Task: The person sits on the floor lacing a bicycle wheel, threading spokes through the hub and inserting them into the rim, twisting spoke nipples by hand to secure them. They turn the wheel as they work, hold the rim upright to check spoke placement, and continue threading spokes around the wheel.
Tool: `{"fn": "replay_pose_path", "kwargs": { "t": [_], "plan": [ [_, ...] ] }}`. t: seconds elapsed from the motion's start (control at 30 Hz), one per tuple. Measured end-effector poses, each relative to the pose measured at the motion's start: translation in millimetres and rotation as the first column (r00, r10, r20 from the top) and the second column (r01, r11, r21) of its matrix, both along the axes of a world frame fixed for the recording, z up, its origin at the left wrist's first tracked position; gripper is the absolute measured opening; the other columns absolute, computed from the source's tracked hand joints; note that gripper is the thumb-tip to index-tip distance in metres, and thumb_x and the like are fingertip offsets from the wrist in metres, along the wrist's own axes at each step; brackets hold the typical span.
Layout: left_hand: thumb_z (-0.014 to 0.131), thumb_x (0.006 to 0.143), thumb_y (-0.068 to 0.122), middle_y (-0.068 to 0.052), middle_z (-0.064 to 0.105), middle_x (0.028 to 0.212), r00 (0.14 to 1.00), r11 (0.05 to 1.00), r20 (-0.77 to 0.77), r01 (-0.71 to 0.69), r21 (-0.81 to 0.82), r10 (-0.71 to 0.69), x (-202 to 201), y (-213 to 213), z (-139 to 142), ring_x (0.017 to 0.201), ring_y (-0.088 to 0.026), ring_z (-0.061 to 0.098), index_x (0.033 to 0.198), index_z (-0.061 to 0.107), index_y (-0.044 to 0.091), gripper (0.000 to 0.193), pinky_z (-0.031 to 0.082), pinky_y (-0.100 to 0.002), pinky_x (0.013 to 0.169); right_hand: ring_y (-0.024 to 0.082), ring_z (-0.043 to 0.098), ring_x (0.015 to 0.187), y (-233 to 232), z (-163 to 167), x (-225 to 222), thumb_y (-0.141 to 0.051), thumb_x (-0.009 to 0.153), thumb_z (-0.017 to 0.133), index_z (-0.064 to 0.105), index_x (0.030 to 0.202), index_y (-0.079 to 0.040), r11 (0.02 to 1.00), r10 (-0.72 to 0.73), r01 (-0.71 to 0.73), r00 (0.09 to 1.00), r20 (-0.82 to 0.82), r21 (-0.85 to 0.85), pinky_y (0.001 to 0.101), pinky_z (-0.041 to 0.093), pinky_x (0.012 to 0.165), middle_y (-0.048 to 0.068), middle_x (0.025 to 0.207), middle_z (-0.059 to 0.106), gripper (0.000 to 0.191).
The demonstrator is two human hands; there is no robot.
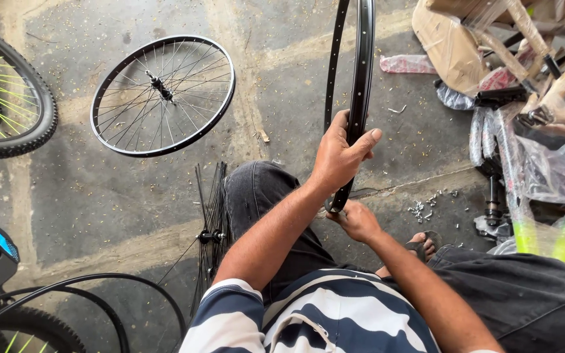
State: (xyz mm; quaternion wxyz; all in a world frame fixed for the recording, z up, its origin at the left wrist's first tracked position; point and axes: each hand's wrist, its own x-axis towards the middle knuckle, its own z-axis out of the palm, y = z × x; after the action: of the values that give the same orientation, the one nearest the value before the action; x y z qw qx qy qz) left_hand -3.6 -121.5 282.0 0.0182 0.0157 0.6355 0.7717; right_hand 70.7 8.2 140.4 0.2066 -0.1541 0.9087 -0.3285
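Left hand: the left hand (340, 157) is wrapped around a bare black rim (359, 78), fingers curled over the outer edge and thumb stretched along the side, pinching it firmly.
Right hand: the right hand (359, 221) sits at the lowest part of the rim, just beside the knee; the fingers are bent toward the metal, but whether they pinch anything small cannot be told.
Rim position: upright on edge between the person's knees, its top running out of the picture; rows of holes show on the inner face.
Handling advice: judged from this pose, keep the upper hand steady so the rim does not roll or tip, and let the lower hand work at one hole at a time.
Spoke bundle: a hub with loose spokes (212, 229) lies on the floor against the left leg, within easy reach.
Small parts: a scatter of small metal pieces (421, 209) lies near the sandalled foot (422, 247).
Finished wheel: a spoked wheel (163, 95) without a tyre lies flat, well apart from the hands.
Surface: a rough grey concrete floor (86, 196) with pale seams and fine litter.
Room: a tyred wheel with green spokes (8, 104) at the left edge; plastic-wrapped bicycle parts (544, 131) piled at the right.
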Motion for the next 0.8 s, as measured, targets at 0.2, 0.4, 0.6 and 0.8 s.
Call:
{"fn": "replay_pose_path", "kwargs": {
  "t": [0.2, 0.4, 0.6, 0.8],
  "plan": [
    [0.074, 0.095, 0.029, 0.001, 0.062, 0.082, 1.0, 0.999, -0.011, 0.019, 0.033, -0.019, 0.0, 2.0, -1.3, 0.07, -0.007, 0.064, 0.118, 0.053, 0.003, 0.04, 0.055, -0.026, 0.061, 0.032, 0.074, 0.093, 18.8, 55.2, -14.2, -0.043, 0.089, 0.071, 0.078, 0.107, -0.012, 0.972, -0.111, 0.143, 0.979, 0.168, -0.187, 0.0441, 0.056, 0.08, 0.01, 0.096, 0.081, 0.036],
    [0.073, 0.095, 0.031, 0.002, 0.06, 0.078, 1.0, 1.0, -0.012, 0.007, -0.014, -0.007, 0.1, 7.0, -2.5, 0.067, -0.006, 0.063, 0.117, 0.054, 0.006, 0.039, 0.054, -0.026, 0.059, 0.024, 0.073, 0.102, 35.2, 105.9, -15.0, -0.052, 0.079, 0.077, 0.07, 0.123, -0.018, 0.997, -0.065, 0.065, 0.998, -0.001, 0.041, 0.0408, 0.057, 0.085, 0.007, 0.114, 0.075, 0.056],
    [0.059, 0.107, 0.041, 0.0, 0.052, 0.063, 0.999, 0.998, 0.024, -0.05, 0.043, 0.049, -10.2, 15.0, -18.4, 0.054, -0.009, 0.053, 0.099, 0.052, 0.009, 0.034, 0.042, -0.03, 0.049, 0.03, 0.067, 0.111, 90.3, 123.1, -14.5, -0.051, 0.079, 0.078, 0.069, 0.127, -0.019, 0.983, -0.067, 0.089, 0.988, -0.136, 0.162, 0.0427, 0.054, 0.091, 0.009, 0.124, 0.071, 0.058],
    [0.052, 0.106, 0.045, -0.024, 0.063, 0.071, 0.971, 0.818, -0.146, 0.073, -0.571, -0.188, -15.4, 54.0, -47.1, 0.069, -0.045, 0.063, 0.109, 0.056, 0.01, 0.035, 0.046, -0.053, 0.06, 0.018, 0.074, 0.091, 155.5, 134.3, -16.7, -0.019, 0.106, 0.081, 0.073, 0.115, -0.001, 0.859, -0.511, 0.386, 0.678, -0.529, -0.335, 0.0276, 0.057, 0.085, 0.012, 0.101, 0.075, 0.021]
  ]
}}
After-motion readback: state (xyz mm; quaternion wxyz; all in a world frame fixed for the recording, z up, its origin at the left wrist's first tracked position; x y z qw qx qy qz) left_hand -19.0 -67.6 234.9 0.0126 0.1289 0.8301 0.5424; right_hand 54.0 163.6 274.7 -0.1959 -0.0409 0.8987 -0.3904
